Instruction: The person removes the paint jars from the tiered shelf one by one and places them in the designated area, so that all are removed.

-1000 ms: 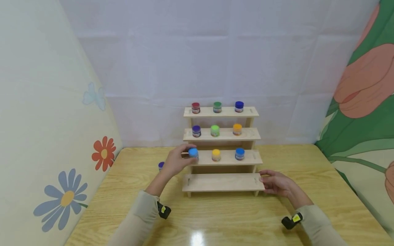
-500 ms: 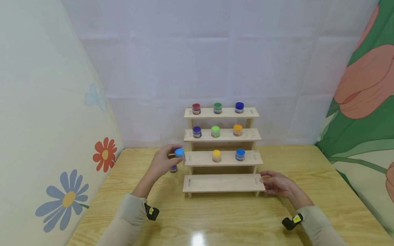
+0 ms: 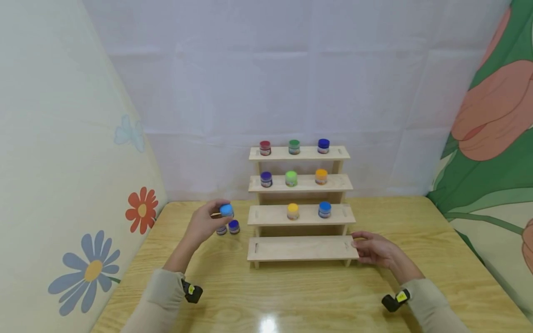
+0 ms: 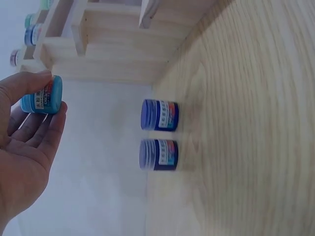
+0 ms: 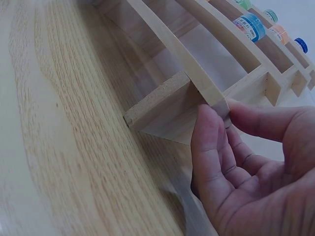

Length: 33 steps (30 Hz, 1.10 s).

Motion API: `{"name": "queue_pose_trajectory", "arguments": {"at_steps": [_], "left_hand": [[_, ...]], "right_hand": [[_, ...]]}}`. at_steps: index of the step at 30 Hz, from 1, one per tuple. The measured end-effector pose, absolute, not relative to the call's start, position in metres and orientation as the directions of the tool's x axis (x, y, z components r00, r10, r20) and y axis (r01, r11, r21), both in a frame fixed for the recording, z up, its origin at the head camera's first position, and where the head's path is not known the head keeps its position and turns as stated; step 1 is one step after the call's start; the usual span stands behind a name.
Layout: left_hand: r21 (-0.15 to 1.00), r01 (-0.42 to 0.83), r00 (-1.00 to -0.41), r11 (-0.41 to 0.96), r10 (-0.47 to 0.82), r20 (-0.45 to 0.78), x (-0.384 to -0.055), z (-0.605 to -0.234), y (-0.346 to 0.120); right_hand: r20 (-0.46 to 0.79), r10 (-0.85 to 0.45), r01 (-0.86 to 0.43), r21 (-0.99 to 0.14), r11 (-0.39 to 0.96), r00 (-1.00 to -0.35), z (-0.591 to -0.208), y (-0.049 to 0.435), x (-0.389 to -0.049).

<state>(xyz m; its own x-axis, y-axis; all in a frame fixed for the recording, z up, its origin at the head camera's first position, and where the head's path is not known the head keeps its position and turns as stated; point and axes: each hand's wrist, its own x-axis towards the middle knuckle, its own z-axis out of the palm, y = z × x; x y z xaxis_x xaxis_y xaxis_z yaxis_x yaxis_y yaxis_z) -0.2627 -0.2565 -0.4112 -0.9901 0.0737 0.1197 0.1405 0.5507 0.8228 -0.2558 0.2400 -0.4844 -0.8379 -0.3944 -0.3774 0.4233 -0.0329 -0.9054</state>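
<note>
My left hand (image 3: 204, 224) pinches a light blue paint jar (image 3: 226, 210) between thumb and fingers, off the shelf's left side. In the left wrist view the same paint jar (image 4: 43, 96) is held well above the table. Below it stand two dark-lidded jars, a blue one (image 3: 234, 226) and one partly covered by the hand (image 3: 221, 230). My right hand (image 3: 374, 249) grips the right end of the lowest step of a wooden tiered shelf (image 3: 301, 248). Up close, thumb and forefinger pinch that board's corner (image 5: 219, 109).
Red (image 3: 265, 148), green (image 3: 294, 147) and dark blue (image 3: 323, 146) jars line the top tier. Purple (image 3: 266, 179), light green (image 3: 291, 178) and orange (image 3: 321, 176) jars stand below. Yellow (image 3: 293, 211) and blue (image 3: 325, 210) jars share the third tier. A white cloth (image 3: 208, 92) hangs behind.
My left hand has lifted the light blue jar off the third tier's left end and carried it left, over the two jars on the table. The right hand keeps its grip.
</note>
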Motion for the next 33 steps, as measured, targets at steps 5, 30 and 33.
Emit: {"name": "queue_pose_trajectory", "arguments": {"at_steps": [5,30,33], "left_hand": [[0.817,0.13,-0.991,0.562,0.055,0.12,-0.264,-0.417,-0.271],[0.826,-0.007,-0.997,0.563,-0.066,0.037,-0.276,-0.461,-0.326],[0.824,-0.005,-0.997,0.566,-0.064,0.038,-0.276,-0.465,-0.327]], "right_hand": [[-0.378,-0.397,0.426,-0.904,-0.037,-0.837,-0.484,0.24,-0.255],[-0.373,-0.415,0.425,-0.904,-0.037,-0.83,-0.485,0.242,-0.256],[-0.373,-0.418,0.425,-0.904,-0.036,-0.828,-0.485,0.242,-0.256]]}}
